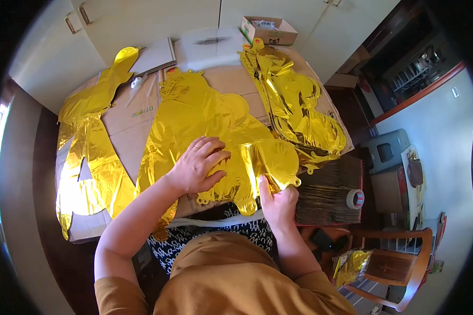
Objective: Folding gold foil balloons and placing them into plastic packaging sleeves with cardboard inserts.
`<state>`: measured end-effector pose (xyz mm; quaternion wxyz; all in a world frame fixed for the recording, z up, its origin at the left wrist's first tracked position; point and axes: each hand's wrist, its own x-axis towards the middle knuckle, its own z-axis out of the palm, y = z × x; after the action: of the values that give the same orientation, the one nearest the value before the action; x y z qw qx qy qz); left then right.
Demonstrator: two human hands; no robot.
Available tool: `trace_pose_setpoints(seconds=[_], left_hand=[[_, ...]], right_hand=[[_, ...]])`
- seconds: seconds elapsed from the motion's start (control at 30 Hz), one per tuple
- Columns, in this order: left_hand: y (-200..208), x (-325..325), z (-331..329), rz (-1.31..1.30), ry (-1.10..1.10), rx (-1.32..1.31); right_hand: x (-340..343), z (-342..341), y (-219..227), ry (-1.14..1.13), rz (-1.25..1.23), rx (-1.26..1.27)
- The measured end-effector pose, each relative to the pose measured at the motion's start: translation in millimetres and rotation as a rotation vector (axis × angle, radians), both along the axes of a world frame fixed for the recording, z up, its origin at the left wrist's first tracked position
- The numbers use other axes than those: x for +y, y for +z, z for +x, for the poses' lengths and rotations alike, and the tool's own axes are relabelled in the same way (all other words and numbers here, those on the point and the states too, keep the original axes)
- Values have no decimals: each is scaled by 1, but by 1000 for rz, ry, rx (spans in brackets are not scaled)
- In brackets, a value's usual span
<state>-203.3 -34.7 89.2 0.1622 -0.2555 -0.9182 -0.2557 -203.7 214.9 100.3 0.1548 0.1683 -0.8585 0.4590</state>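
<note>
A flat, uninflated gold foil balloon (194, 110) lies in front of me, wrinkled and shiny, reaching over the near table edge. My left hand (197, 165) rests on its middle, fingers spread and pressing on the foil. At the balloon's near right part, my right hand (278, 202) pinches the foil between thumb and fingers, beside a rounded lobe that is lifted or folded over. Another flat gold foil balloon (84, 115) with long limbs is spread out at the left. On the right lie more crumpled gold foil balloons (305, 107), overlapping one another.
Cardboard (136, 113) covers the table. An open carton (281, 37) stands at the back near pale cabinets (157, 23). At right, a white tape roll (355, 199) sits on a brown ridged stack (323, 191). A wooden chair (425, 257) holds a clear bag with gold foil (353, 265).
</note>
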Motion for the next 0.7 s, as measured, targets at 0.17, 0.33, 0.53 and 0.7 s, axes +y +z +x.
trace_pose_setpoints(seconds=[0.17, 0.33, 0.53, 0.7], left_hand=[[-3, -2, 1, -31, 18, -7], [-4, -6, 2, 8, 35, -112], [-1, -16, 3, -68, -33, -168], [-4, -16, 3, -73, -31, -150]], right_hand=[[-21, 4, 1, 85, 233, 348], [-32, 9, -5, 441, 300, 345], [3, -22, 5, 824, 2, -6], [2, -61, -14, 571, 400, 217]])
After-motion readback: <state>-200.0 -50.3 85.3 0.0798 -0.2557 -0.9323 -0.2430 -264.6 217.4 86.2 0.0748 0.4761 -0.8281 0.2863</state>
